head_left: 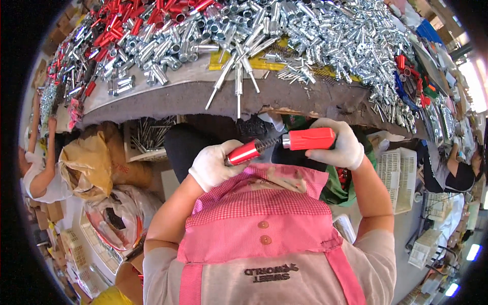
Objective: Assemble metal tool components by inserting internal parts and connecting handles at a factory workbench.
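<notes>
My left hand (208, 166), in a white glove, is closed round a shiny red metal tube (243, 153). A dark coil spring (266, 145) sticks out of the tube's right end. My right hand (347, 146), gloved too, grips a red plastic handle (311, 139) with a silver collar at its left end. The spring spans the gap between tube and collar; whether its far end sits inside the collar, I cannot tell. Both parts are held above my pink checked apron (254, 208), just in front of the table's near edge.
The table edge (168, 103) has dark cloth over it. Silver metal tubes (168, 53) and small silver parts (340, 38) lie heaped there, with red tubes (122, 25) at the back left. Thin rods (239, 91) overhang the front. Plastic crates (396, 178) and sacks (89, 165) flank me.
</notes>
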### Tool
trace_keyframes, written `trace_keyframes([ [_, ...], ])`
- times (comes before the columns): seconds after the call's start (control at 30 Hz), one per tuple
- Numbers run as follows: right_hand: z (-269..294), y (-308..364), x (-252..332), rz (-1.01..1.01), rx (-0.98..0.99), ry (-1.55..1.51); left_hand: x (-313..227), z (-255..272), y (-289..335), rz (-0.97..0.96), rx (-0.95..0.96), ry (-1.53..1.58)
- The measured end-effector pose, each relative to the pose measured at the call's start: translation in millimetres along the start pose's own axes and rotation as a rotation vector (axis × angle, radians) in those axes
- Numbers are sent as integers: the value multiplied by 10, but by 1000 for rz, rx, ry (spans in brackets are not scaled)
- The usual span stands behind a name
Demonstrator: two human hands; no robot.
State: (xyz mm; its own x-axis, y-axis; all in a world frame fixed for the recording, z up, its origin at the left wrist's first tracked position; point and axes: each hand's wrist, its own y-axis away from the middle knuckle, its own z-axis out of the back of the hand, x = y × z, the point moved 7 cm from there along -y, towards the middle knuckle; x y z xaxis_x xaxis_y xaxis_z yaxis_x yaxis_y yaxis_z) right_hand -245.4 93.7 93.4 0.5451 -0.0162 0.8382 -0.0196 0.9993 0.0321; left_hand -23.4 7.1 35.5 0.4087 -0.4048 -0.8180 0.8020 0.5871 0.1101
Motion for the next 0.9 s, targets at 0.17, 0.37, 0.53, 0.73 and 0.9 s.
trace_keyframes([
  [0.17,-338,-90,36,93,338,140,124,-372,177,65,269,102],
  [0.37,-824,27,6,260,735,389,354,-1029,290,24,783,452],
  [0.53,-814,27,324,907,444,729,560,-1225,328,264,965,630],
  [0.73,-861,61,345,988,371,830,508,-1155,322,218,869,556],
  [0.9,-884,73,-338,-35,561,58,162,-545,74,21,388,-297],
])
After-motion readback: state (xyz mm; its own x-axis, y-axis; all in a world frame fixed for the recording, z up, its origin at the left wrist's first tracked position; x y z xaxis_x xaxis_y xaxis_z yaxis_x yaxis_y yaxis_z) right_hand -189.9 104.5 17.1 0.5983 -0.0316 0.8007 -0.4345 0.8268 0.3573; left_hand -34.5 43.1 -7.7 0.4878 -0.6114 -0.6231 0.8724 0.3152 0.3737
